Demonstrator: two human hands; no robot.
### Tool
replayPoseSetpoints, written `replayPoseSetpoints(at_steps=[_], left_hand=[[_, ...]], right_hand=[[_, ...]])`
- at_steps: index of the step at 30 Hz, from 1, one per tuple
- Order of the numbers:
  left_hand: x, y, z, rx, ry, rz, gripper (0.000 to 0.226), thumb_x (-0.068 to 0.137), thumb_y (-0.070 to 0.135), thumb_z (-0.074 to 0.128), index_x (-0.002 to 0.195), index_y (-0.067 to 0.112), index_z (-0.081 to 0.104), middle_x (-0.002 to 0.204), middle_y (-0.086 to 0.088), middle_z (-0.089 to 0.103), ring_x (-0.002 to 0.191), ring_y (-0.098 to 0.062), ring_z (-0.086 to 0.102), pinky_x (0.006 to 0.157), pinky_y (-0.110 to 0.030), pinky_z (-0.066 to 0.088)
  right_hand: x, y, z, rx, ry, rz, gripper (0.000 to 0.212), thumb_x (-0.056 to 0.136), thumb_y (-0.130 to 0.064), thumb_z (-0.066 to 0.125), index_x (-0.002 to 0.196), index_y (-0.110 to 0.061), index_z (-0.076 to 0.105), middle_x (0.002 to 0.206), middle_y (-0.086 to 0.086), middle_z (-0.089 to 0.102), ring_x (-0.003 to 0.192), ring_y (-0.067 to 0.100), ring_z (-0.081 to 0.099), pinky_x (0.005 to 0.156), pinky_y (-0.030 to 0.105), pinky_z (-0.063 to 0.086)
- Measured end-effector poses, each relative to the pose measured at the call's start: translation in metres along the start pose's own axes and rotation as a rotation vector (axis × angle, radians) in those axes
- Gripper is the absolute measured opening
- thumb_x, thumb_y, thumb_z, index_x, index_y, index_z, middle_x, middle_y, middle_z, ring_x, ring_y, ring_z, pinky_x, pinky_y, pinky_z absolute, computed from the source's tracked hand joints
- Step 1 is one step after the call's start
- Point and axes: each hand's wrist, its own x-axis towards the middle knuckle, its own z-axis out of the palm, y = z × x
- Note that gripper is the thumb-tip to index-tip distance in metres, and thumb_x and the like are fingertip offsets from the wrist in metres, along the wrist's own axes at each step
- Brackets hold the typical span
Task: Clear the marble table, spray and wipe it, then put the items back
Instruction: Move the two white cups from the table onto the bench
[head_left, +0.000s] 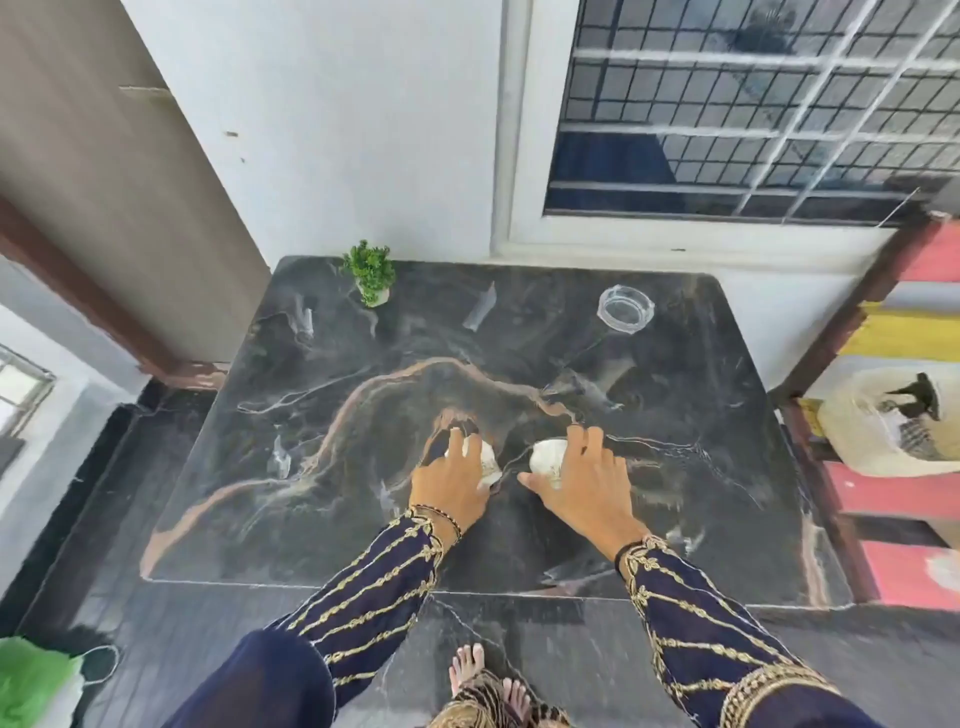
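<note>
While reaching over the marble table, left hand clamped from above on left white cup, fingers curled round it. Right hand likewise gripping right white cup, fingers draped over the top, thumb along the near side. Cups side by side, close but apart, near the middle of the tabletop, a bit toward the near edge. Whether resting on the marble or lifted off it: cannot tell, blurred. Cup mouths covered by the hands, contents not visible.

Far left corner of the table: small white pot holding a green leafy plant, upright. Far right: clear glass ashtray, marble showing through it, well apart from both cups. Dark marble with brown and white veining.

Navy sleeves with gold embroidery, thin bangles at both wrists. Bare feet on dark floor tiles just below the table's near edge.

Behind the table: white wall and a window with a grid grille. Right of the table: shelf unit with red and yellow boards, white mesh bag on it holding something dark, not identifiable. Bottom left corner: green fuzzy object, partly cut off.
</note>
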Motion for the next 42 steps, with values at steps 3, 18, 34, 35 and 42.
replayPoseSetpoints(at_steps=[3,18,34,35,42], left_hand=[[0.014,-0.002,-0.003,0.059,-0.02,0.013,0.054,0.097,0.022,0.045,0.147,0.013,0.028,0.153,-0.014,0.03,0.116,-0.033,0.061,0.082,-0.039,0.054],[0.055,0.023,-0.015,0.239,-0.159,0.116,0.043,0.094,0.009,0.051,0.135,-0.001,0.043,0.124,-0.021,0.061,0.113,-0.038,0.062,0.092,-0.04,0.05],[0.095,0.332,-0.007,-0.149,-0.154,0.378,0.031,0.096,0.014,0.041,0.118,0.0,0.058,0.117,-0.027,0.062,0.106,-0.043,0.061,0.09,-0.045,0.052],[0.097,0.358,-0.003,-0.162,-0.176,0.368,0.031,0.097,0.015,0.041,0.119,0.0,0.058,0.117,-0.027,0.061,0.106,-0.043,0.06,0.09,-0.044,0.052],[0.134,0.544,0.076,-0.117,-0.321,0.383,0.031,0.098,0.019,0.042,0.119,0.001,0.055,0.118,-0.024,0.062,0.11,-0.039,0.058,0.086,-0.041,0.046]], right_hand=[[0.002,-0.002,0.007,0.095,-0.049,0.041,0.091,0.079,-0.071,0.065,0.139,-0.007,0.039,0.131,0.013,0.048,0.109,0.036,0.062,0.093,0.045,0.048],[0.003,0.04,-0.008,0.482,-0.062,0.195,0.065,0.082,-0.048,0.068,0.13,-0.015,0.041,0.132,0.003,0.047,0.117,0.029,0.051,0.107,0.048,0.03],[-0.027,0.331,-0.037,0.516,0.263,0.549,0.071,0.073,-0.053,0.077,0.124,-0.01,0.053,0.114,0.009,0.066,0.101,0.033,0.065,0.099,0.047,0.042],[-0.028,0.36,-0.035,0.51,0.251,0.551,0.07,0.073,-0.053,0.078,0.123,-0.01,0.053,0.112,0.009,0.067,0.098,0.033,0.066,0.097,0.046,0.044],[-0.048,0.562,0.007,0.474,0.138,0.642,0.066,0.076,-0.058,0.072,0.117,-0.011,0.051,0.097,0.011,0.072,0.09,0.036,0.067,0.09,0.044,0.046]])
